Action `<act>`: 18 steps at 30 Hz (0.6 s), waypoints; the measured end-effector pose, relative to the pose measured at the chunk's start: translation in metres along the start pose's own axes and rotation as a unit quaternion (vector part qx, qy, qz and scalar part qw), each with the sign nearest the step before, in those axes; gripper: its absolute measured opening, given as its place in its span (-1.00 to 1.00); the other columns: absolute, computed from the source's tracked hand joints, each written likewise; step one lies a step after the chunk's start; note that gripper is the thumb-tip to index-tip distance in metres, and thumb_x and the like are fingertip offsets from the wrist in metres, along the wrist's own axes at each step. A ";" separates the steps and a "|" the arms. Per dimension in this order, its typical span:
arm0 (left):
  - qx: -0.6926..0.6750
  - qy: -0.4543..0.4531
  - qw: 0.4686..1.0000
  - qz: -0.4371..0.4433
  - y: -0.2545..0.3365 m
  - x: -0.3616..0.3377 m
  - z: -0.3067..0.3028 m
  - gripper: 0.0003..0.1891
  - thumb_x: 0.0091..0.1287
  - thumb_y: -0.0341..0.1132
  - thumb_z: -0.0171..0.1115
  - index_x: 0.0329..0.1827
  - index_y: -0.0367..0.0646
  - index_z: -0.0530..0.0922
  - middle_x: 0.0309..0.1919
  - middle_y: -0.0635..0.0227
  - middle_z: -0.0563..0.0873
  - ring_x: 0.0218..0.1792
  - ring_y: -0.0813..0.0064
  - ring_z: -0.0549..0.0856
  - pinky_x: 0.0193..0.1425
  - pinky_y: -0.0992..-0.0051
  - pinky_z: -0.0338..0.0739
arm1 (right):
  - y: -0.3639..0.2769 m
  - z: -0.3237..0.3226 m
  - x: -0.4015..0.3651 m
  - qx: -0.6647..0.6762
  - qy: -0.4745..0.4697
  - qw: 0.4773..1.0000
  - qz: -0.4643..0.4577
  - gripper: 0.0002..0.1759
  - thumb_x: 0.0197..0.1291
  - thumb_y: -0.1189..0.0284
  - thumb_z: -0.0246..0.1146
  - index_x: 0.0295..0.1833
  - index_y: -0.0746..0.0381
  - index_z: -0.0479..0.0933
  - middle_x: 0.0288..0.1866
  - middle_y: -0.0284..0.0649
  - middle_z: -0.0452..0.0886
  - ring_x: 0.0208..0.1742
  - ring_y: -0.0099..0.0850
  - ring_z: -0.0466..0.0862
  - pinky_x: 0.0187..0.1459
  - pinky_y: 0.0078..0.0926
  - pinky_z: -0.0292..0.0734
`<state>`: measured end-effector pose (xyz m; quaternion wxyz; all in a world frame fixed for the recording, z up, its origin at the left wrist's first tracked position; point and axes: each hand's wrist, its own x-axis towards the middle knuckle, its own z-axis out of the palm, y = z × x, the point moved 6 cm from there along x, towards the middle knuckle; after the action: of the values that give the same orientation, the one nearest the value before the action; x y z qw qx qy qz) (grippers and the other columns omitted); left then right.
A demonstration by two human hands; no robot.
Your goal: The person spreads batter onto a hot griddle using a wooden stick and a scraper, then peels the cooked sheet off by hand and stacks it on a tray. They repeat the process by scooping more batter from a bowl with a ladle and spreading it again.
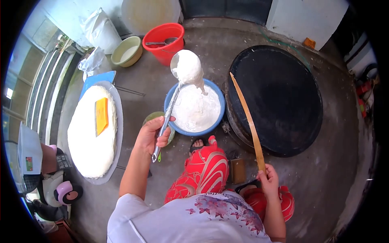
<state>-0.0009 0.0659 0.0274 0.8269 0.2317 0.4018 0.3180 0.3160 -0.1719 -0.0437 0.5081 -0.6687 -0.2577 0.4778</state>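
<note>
My left hand [155, 131] grips the handle of a metal ladle [174, 97]. White batter [189, 68] heaps in its bowl and hangs over the edge above a blue basin [222, 106]. More thick white batter [197, 109] fills that basin. A long, thin wooden blade [248, 117] is held at its lower end by my right hand [268, 178]; its upper part lies over the left edge of a large round black griddle [279, 97]. To the left, an orange and yellow scraper [101, 116] rests on a stack of round white sheets [83, 137].
Behind the basin are a red bucket [164, 54] with a ladle inside and an olive bowl [127, 51]. A white sack [101, 32] leans at the wall. A brown block [238, 171] sits near my feet. A green hose [283, 42] runs behind the griddle.
</note>
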 end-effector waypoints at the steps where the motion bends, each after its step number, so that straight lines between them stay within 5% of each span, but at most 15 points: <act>1: -0.024 -0.012 1.000 -0.012 -0.007 0.005 -0.003 -0.68 0.35 -0.24 -0.06 -0.03 -0.33 0.41 -0.66 0.31 0.45 -0.78 0.67 0.27 -0.78 0.68 0.10 | 0.001 -0.004 -0.002 -0.017 0.013 1.000 0.001 -0.83 0.19 0.57 0.10 -0.08 0.33 0.40 -0.43 -0.39 0.48 -0.46 -0.69 0.45 -0.38 -0.78 0.35; 11: -0.069 0.141 0.972 -0.172 -0.133 0.077 -0.093 -0.77 0.36 -0.30 -0.14 -0.13 -0.29 0.37 -0.61 0.30 0.43 -0.76 0.65 0.25 -0.77 0.65 0.11 | 0.005 -0.001 -0.005 -0.030 0.016 0.999 0.040 -0.85 0.20 0.51 0.14 -0.13 0.31 0.44 -0.47 -0.43 0.48 -0.46 -0.71 0.44 -0.39 -0.79 0.34; 18: 0.007 0.158 0.983 -0.094 -0.086 0.030 -0.071 -0.78 0.35 -0.32 -0.14 -0.11 -0.30 0.36 -0.63 0.28 0.46 -0.77 0.62 0.29 -0.79 0.63 0.14 | 0.010 0.001 0.004 -0.007 0.014 1.000 0.016 -0.85 0.18 0.53 0.16 -0.14 0.32 0.47 -0.45 -0.44 0.49 -0.45 -0.72 0.45 -0.38 -0.80 0.35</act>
<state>-0.0152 0.0369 -0.0828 0.7773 0.1458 0.5498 0.2687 0.3150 -0.1720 -0.0542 0.4991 -0.6832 -0.2429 0.4745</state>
